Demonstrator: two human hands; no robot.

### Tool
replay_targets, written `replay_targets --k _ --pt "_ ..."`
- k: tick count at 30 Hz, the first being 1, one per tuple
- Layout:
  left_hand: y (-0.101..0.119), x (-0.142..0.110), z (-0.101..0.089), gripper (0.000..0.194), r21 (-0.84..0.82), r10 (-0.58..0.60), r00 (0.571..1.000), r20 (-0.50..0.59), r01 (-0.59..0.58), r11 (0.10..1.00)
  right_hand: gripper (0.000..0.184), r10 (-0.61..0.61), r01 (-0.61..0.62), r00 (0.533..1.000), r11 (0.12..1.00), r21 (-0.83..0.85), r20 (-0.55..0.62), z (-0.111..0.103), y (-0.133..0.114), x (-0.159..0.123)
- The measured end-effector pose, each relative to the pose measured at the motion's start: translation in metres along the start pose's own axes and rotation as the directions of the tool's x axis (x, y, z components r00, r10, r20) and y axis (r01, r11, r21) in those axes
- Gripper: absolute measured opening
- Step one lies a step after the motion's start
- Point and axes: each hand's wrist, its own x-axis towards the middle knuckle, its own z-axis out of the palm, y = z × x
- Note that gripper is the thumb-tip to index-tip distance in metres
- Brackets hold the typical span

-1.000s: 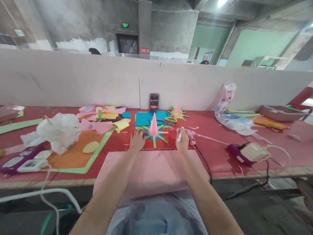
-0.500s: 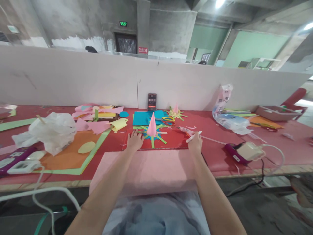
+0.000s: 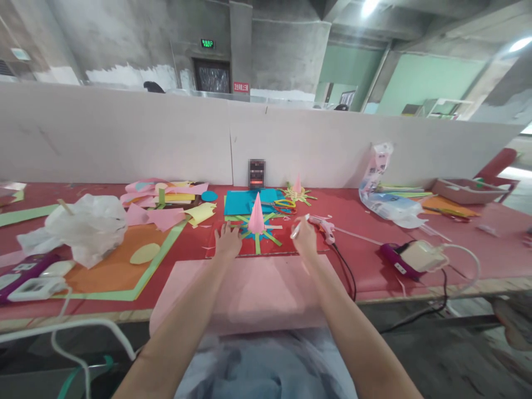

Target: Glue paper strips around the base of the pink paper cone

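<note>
A pink paper cone (image 3: 257,215) stands upright on a blue paper piece with green strips (image 3: 272,239) spread out around it. It rests on a red board (image 3: 282,248). My left hand (image 3: 228,241) lies with spread fingers on the board's left part, close beside the strips. To the right of the cone, my right hand (image 3: 305,238) is closed around a white pen (image 3: 297,227), held tilted and apart from the cone. A pink glue gun (image 3: 324,226) lies just right of that hand, its black cord running toward the table's front edge.
Behind the cone are blue sheets (image 3: 236,203), scissors (image 3: 285,205) and a second cone piece (image 3: 298,190). Paper scraps (image 3: 164,216) and a crumpled white bag (image 3: 87,230) lie left. A purple power strip (image 3: 401,260) and a plastic packet (image 3: 386,205) lie right.
My right hand has moved left with the white pen, away from the glue gun and closer to the cone. My left hand stays in place on the board.
</note>
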Motion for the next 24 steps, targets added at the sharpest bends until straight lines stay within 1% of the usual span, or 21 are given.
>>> replay_targets --k 2,5,8,10,13,15,17,18,20,22,24 --pt "0.001 -0.001 -0.001 0.043 -0.001 -0.029 1.0 -0.001 0.029 1.0 0.021 -0.031 0.026 0.997 0.997 0.068 0.072 0.012 -0.018 -0.005" --pt "-0.001 -0.002 -0.004 0.047 -0.023 -0.025 1.0 0.0 0.025 0.999 0.016 -0.062 0.045 0.986 0.993 0.111 0.153 0.028 -0.036 -0.012" --pt "-0.006 -0.001 -0.005 0.048 -0.043 0.001 0.999 -0.04 -0.003 0.999 0.016 -0.224 0.19 0.955 0.966 0.177 0.195 0.038 -0.045 -0.02" --pt "-0.01 0.001 -0.007 0.045 -0.061 -0.005 0.994 -0.11 -0.002 0.998 0.016 -0.307 0.263 0.931 0.939 0.219 0.199 0.041 -0.049 -0.025" --pt "-0.012 0.004 -0.012 0.041 -0.131 -0.045 0.963 -0.265 0.011 0.991 0.017 -0.356 0.297 0.915 0.914 0.277 0.192 0.04 -0.055 -0.031" --pt "-0.008 0.005 -0.016 0.04 -0.227 -0.038 0.934 -0.355 -0.047 0.973 0.017 -0.365 0.304 0.912 0.907 0.29 0.186 0.039 -0.058 -0.033" --pt "-0.001 0.003 -0.018 0.042 -0.331 0.018 0.916 -0.401 -0.163 0.93 0.016 -0.372 0.309 0.911 0.902 0.302 0.179 0.038 -0.059 -0.034" --pt "0.003 0.003 -0.018 0.044 -0.373 0.053 0.914 -0.403 -0.217 0.902 0.016 -0.377 0.31 0.909 0.898 0.313 0.178 0.038 -0.059 -0.033" --pt "0.009 0.001 -0.016 0.054 -0.45 0.094 0.928 -0.36 -0.261 0.854 0.015 -0.377 0.304 0.908 0.893 0.331 0.184 0.037 -0.059 -0.032" --pt "0.013 0.0 -0.011 0.063 -0.485 0.094 0.953 -0.288 -0.23 0.844 0.016 -0.372 0.297 0.908 0.897 0.328 0.195 0.037 -0.058 -0.032" --pt "0.013 0.0 -0.006 0.066 -0.494 0.069 0.969 -0.238 -0.182 0.85 0.017 -0.362 0.286 0.911 0.9 0.329 0.199 0.035 -0.058 -0.032"
